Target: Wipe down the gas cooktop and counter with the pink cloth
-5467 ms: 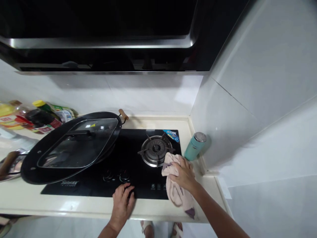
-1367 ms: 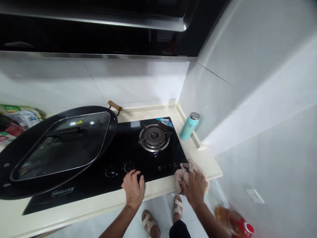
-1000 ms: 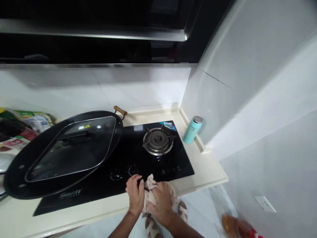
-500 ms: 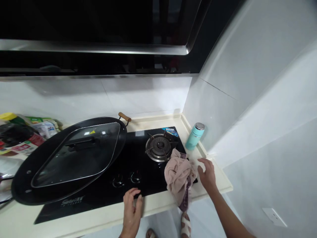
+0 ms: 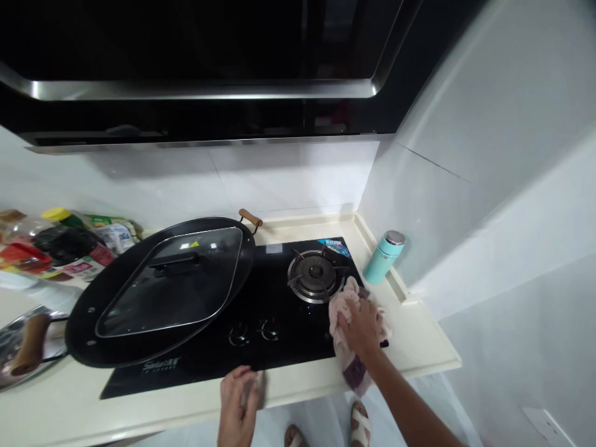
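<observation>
A crumpled pink cloth [image 5: 342, 335] with a purple trim lies on the right front corner of the black gas stove [image 5: 298, 347], its lower end hanging past the counter's edge. My right hand [image 5: 361, 326] presses on top of it, fingers curled into the folds. Over the front edge of the counter hovers my left hand [image 5: 238, 397], holding nothing, its fingers loosely bent and the thumb apart. Just behind the cloth is the bare burner [image 5: 315, 272]. Two control knobs [image 5: 270, 329] sit between my left hand and the burner.
A large black wok [image 5: 84, 316] with a glass lid [image 5: 172, 292] covers the stove's left side. To the right, a teal bottle [image 5: 382, 259] stands by the wall. Bottles and packets [image 5: 74, 248] crowd the back left. The range hood [image 5: 209, 112] hangs low overhead.
My right hand has moved left onto the cloth and taken hold of it. My left hand stays near the counter edge, its fingers more bent. The view has shifted slightly left.
</observation>
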`<state>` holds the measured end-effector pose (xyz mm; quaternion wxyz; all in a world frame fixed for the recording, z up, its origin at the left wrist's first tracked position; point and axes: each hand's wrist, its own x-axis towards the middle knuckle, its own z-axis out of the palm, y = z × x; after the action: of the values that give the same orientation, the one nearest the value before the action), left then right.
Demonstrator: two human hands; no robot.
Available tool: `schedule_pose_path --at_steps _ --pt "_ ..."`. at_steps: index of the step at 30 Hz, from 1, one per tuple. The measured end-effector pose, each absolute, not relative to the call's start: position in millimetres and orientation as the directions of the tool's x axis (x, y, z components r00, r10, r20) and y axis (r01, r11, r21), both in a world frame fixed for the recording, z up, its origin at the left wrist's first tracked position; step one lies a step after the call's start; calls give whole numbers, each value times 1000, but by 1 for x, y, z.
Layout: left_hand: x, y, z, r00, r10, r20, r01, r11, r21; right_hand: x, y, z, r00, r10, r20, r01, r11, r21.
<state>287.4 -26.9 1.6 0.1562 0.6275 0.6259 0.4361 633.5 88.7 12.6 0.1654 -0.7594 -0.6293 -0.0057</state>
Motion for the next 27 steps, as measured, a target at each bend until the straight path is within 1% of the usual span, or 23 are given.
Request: schedule_pose_path --at_steps 2,4,7,9,11,13,17,20,23,25,27 --pt "269 -30 -7 -197 896 397 682 -166 712 596 71 14 135 969 209 960 -75 -272" --pt "258 -28 -13 -197 874 445 719 -180 671 555 56 18 43 982 186 940 23 -340" --pt "253 -20 -18 -127 850 511 766 -243 595 513 46 24 -136 972 192 869 210 -448" --pt "251 -11 -17 -64 833 550 798 -289 530 511 44 25 -252 946 203 826 320 -464" --pt "246 -2 -16 -9 819 573 829 -315 462 531 44 23 -273 942 192 827 332 -454" --pt "237 6 -15 25 806 591 854 -325 407 570 46 18 -185 967 176 877 244 -414" --pt "215 15 -18 26 788 615 892 -296 342 679 47 5 66 983 171 967 -21 -254" --pt "203 13 -23 -12 796 605 912 -239 332 754 36 -8 278 952 130 950 -253 -182" --pt "198 8 -27 -49 800 598 920 -198 340 791 16 -24 486 855 180 873 -467 -141" --pt "199 5 -29 -65 795 603 919 -188 347 786 4 -34 550 814 185 835 -536 -126" --pt "202 4 -30 -79 789 610 916 -183 356 764 -4 -42 532 828 176 847 -518 -123"
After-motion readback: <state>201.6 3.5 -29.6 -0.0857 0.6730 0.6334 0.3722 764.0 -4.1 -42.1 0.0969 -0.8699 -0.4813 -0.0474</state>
